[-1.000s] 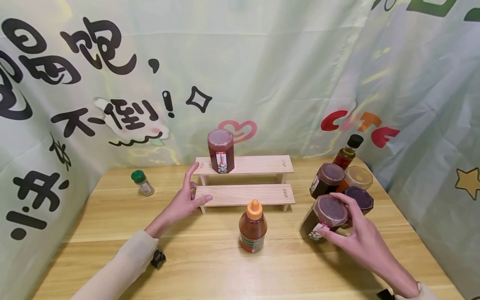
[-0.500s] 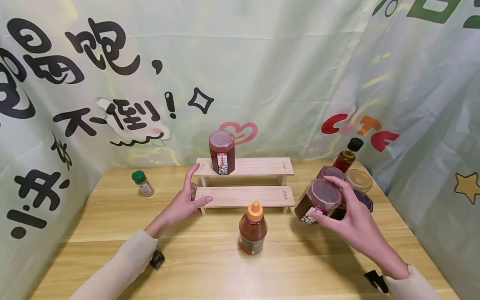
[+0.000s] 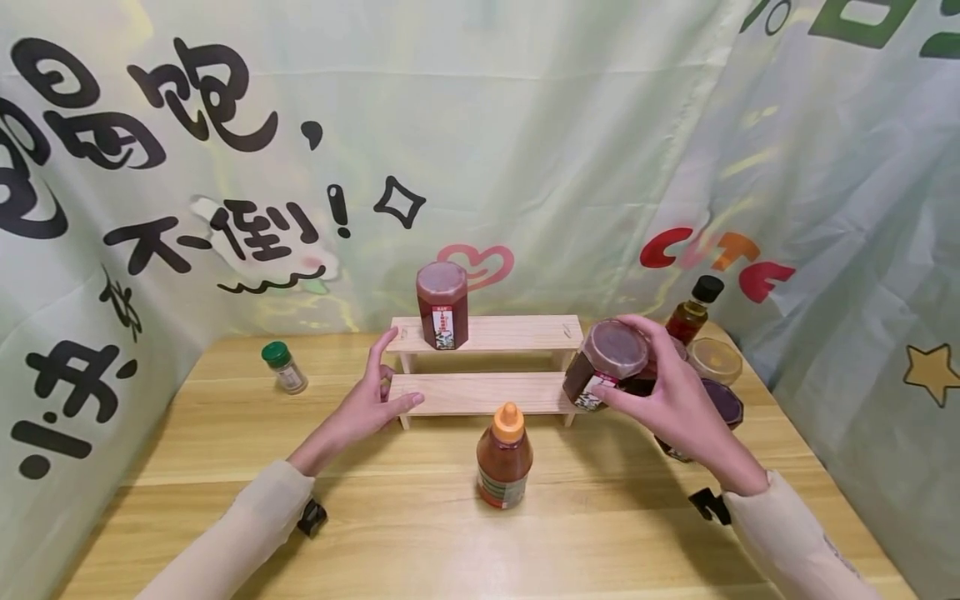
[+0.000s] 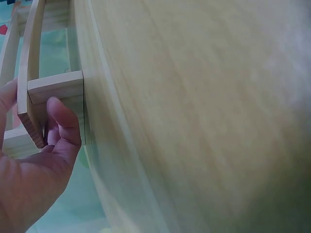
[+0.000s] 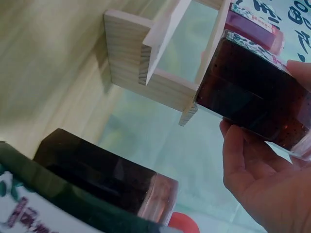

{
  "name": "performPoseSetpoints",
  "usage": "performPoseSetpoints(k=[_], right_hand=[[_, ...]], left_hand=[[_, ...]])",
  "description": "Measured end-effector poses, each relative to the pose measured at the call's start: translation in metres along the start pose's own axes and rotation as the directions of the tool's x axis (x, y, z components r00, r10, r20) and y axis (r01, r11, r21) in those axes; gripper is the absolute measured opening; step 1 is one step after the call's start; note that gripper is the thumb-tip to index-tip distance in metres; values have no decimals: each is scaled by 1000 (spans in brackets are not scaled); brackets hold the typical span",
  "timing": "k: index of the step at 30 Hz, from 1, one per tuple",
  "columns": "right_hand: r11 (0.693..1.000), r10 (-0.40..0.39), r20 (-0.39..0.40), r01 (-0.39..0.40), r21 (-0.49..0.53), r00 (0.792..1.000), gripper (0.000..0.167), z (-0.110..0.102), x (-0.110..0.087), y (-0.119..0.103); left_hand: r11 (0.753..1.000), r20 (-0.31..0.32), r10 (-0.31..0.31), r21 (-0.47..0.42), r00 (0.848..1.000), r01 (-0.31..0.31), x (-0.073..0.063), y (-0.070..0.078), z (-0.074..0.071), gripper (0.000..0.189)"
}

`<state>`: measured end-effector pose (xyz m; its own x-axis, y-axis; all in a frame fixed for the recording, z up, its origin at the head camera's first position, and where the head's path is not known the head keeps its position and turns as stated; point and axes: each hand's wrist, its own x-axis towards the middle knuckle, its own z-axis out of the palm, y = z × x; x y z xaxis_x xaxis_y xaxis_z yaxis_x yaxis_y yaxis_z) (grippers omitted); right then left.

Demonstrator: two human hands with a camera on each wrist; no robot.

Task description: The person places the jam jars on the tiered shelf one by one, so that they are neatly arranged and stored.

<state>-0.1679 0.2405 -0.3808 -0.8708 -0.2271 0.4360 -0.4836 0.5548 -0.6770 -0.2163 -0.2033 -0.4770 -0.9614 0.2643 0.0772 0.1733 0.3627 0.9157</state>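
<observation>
My right hand (image 3: 686, 408) grips a dark jar (image 3: 609, 354) with a clear faceted lid, tilted, beside the right end of a two-tier wooden display rack (image 3: 487, 392). In the right wrist view the held jar (image 5: 252, 94) is off the table, its base near the end of the upper tier. My left hand (image 3: 367, 400) holds the rack's left end; the left wrist view shows its fingers curled round the end of a board (image 4: 30, 104). A similar reddish jar (image 3: 442, 307) stands upright on the left of the upper tier.
An orange-capped squeeze bottle (image 3: 505, 462) stands before the rack. Far left is a small green-capped shaker (image 3: 285, 367). At right, partly behind my hand, cluster a black-capped bottle (image 3: 693, 308), a yellowish-lidded jar (image 3: 716, 360) and a dark-lidded jar (image 3: 726, 403). Printed curtains (image 3: 570, 183) enclose the table.
My right hand has lifted the jar from the group at right and carried it left and farther back toward the rack. My left hand has kept its place on the rack.
</observation>
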Motion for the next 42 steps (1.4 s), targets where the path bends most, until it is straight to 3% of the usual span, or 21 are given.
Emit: performPoseSetpoints(k=[7, 16, 27, 32, 37, 42], right_hand=[[999, -32, 20, 31, 36, 999, 96, 6, 25, 1], [978, 59, 88, -75, 193, 994, 93, 22, 56, -6], [965, 41, 138, -75, 250, 990, 93, 34, 87, -4], [946, 59, 204, -120, 300, 977, 93, 41, 102, 1], [932, 23, 249, -111, 346, 968, 91, 47, 113, 6], [889, -11, 301, -128, 439, 954, 89, 50, 117, 9]], left_hand=[[1000, 5, 2, -4, 1000, -2, 0, 2, 1, 114], [1000, 10, -9, -19, 1000, 9, -1, 2, 1, 114], [1000, 11, -19, -20, 1000, 19, 0, 1, 3, 113], [999, 18, -17, -28, 1000, 18, 0, 1, 3, 114], [999, 18, -16, -39, 1000, 17, -1, 2, 3, 114], [999, 15, -16, -47, 1000, 16, -2, 3, 2, 114]])
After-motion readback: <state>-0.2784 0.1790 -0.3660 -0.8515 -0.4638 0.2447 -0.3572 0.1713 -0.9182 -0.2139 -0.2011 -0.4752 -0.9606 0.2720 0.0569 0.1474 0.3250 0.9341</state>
